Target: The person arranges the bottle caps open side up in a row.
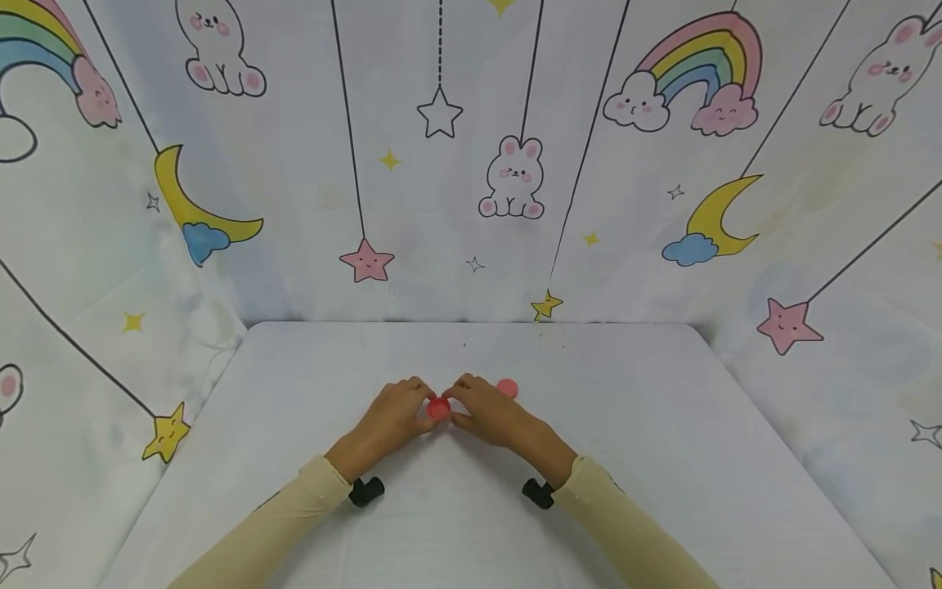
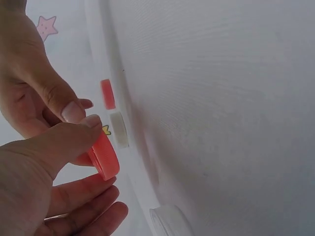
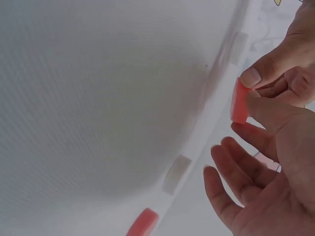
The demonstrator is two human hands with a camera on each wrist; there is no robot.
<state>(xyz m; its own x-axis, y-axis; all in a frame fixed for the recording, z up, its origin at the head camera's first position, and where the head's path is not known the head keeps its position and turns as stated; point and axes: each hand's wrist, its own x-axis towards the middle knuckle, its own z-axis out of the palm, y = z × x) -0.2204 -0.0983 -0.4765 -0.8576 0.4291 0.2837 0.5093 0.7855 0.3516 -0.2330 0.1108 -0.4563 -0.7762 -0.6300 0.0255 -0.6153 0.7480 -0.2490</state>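
In the head view, my left hand [image 1: 392,415] and right hand [image 1: 491,411] meet over the middle of the table. Between them is a small round red cap [image 1: 438,409], with its rim showing. The left wrist view shows my left thumb and forefinger pinching the red cap [image 2: 106,156], its edge finely ribbed. From the other side my right thumb and forefinger pinch the same cap [image 3: 239,102], as the right wrist view shows. The other fingers of both hands spread loosely. Just beyond the right hand a second red disc [image 1: 507,388] lies on the table.
White round pieces lie on the white table [image 1: 625,458]: one [image 2: 118,129] beside the second red disc, another [image 2: 170,221] nearer the left wrist camera. A cloth backdrop [image 1: 294,164] with printed stars, moons and rabbits rises behind and at both sides.
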